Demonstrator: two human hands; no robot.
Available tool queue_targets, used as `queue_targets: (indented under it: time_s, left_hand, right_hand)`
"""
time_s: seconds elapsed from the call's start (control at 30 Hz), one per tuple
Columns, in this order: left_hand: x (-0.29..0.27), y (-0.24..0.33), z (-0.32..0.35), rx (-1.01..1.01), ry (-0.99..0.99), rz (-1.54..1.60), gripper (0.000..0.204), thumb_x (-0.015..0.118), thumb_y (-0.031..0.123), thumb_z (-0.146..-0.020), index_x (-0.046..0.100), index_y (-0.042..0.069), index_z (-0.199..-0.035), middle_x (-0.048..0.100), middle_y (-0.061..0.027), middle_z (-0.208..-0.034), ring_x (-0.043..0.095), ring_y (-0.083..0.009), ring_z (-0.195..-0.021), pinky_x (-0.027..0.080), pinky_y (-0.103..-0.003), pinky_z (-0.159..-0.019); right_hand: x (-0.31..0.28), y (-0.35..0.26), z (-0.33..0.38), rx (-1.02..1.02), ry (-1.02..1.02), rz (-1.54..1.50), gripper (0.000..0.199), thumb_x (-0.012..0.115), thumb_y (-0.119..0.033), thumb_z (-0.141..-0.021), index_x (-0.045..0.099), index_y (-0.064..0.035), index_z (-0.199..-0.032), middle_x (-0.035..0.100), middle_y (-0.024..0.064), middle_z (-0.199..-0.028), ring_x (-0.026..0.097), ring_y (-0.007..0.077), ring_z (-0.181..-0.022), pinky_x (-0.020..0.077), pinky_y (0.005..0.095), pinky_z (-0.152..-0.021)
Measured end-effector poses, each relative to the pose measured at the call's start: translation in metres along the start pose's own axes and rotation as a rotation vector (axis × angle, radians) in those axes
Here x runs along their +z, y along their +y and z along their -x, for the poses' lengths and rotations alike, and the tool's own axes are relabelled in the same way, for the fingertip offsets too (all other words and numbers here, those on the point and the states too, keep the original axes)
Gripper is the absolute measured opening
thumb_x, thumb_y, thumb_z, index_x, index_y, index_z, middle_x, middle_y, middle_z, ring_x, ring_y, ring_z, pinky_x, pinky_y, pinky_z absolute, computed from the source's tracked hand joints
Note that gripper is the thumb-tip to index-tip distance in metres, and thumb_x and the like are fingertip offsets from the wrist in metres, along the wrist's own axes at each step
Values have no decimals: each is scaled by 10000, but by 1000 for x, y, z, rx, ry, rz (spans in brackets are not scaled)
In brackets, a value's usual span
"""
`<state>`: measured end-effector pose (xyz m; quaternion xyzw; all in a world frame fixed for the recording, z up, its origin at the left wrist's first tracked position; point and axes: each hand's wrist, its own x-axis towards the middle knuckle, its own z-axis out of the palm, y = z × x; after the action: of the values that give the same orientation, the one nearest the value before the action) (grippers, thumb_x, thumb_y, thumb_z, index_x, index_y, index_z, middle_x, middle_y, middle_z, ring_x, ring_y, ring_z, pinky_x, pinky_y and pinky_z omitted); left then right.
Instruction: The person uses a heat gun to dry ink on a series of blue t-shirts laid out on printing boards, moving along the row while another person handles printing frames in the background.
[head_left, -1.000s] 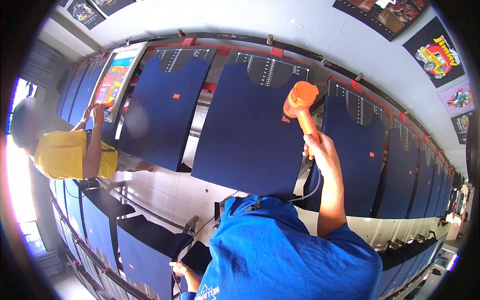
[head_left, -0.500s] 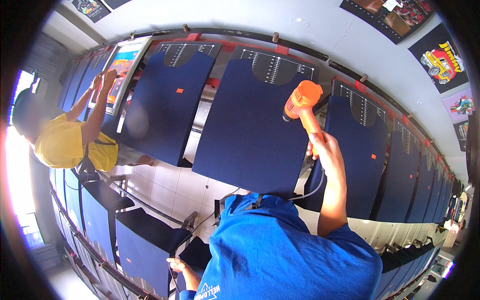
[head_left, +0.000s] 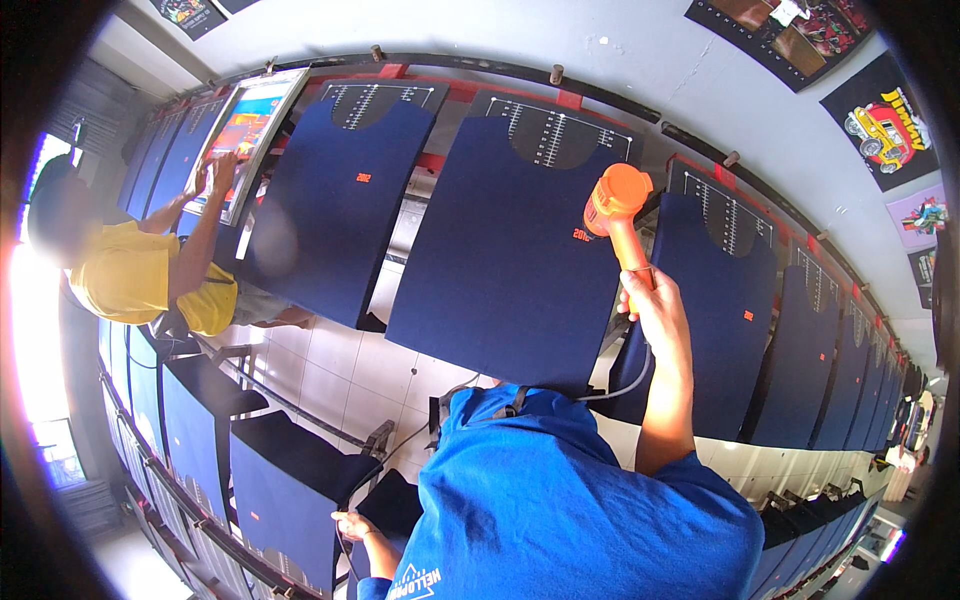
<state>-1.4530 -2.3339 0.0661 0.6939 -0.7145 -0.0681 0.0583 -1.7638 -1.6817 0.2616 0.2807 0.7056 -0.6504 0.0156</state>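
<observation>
Raising orange heat gun (head_left: 617, 205) higher

- An orange heat gun (head_left: 618, 205) is gripped by the right hand (head_left: 655, 300) at one o'clock, against a navy shirt panel (head_left: 500, 250).
- The left hand (head_left: 352, 524) is seen low at seven o'clock.
- A framed screen (head_left: 245, 130) is touched by a yellow-shirted person (head_left: 130, 275) at ten o'clock.

R hand (head_left: 655, 305) + orange heat gun (head_left: 615, 205): shifted slightly right, over navy pallet (head_left: 510, 250) | co-worker (yellow shirt) (head_left: 130, 275): arms raised higher onto screen frame (head_left: 245, 130)
</observation>
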Motion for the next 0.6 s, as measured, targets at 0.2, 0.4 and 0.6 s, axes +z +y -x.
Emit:
queue_targets:
  time_s: [0.2, 0.4, 0.6]
  left_hand:
    - [-2, 0, 2, 32, 0, -1, 757, 259, 553, -966, 687, -70, -962, 672, -269, -973, 635, -431, -949, 471, -497, -839]
    - [1, -1, -3, 20, 9, -28, 745, 250, 531, -965, 681, -75, -931, 672, -272, -952, 642, -432, -914, 476, -497, -808]
    - [0, 4, 1, 22, 11, 38, 729, 273, 527, -965, 685, -71, -899, 666, -275, -952, 639, -436, -905, 480, -497, -826]
  right_hand:
    - [-3, -4, 4, 14, 2, 5, 296, 624, -309, -919, 597, -22, -984, 583, -3, -707, 575, 71, -594, 439, 212, -519]
    - [-4, -2, 7, 9, 11, 22, 287, 617, -307, -922, 602, -27, -986, 580, -2, -705, 574, 72, -592, 433, 212, -518]
    - [-7, -4, 9, 16, -5, -1, 272, 620, -298, -919, 602, -31, -973, 578, -3, -702, 575, 74, -590, 430, 210, -514]
